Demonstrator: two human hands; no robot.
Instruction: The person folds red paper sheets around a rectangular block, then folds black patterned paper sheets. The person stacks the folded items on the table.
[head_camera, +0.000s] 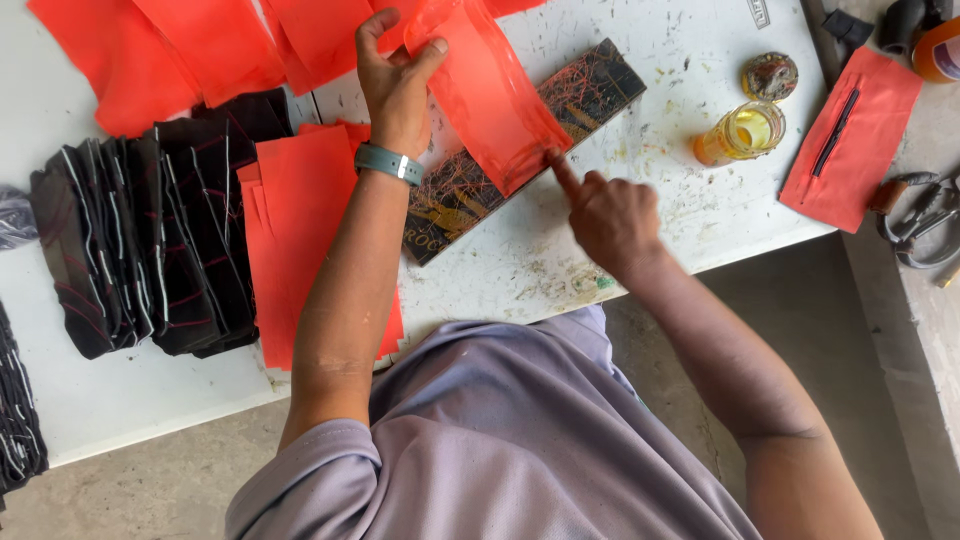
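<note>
orange fabric piece (490, 95) between both hands

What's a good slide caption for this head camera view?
Left hand lifts an orange fabric piece over a dark board while the right hand presses its lower edge with the forefinger.

One dark board (590, 95) is seen on the white table (640, 240). Right of the board, one yellow jar (742, 133) and one round lid (770, 75) are counted.
</note>
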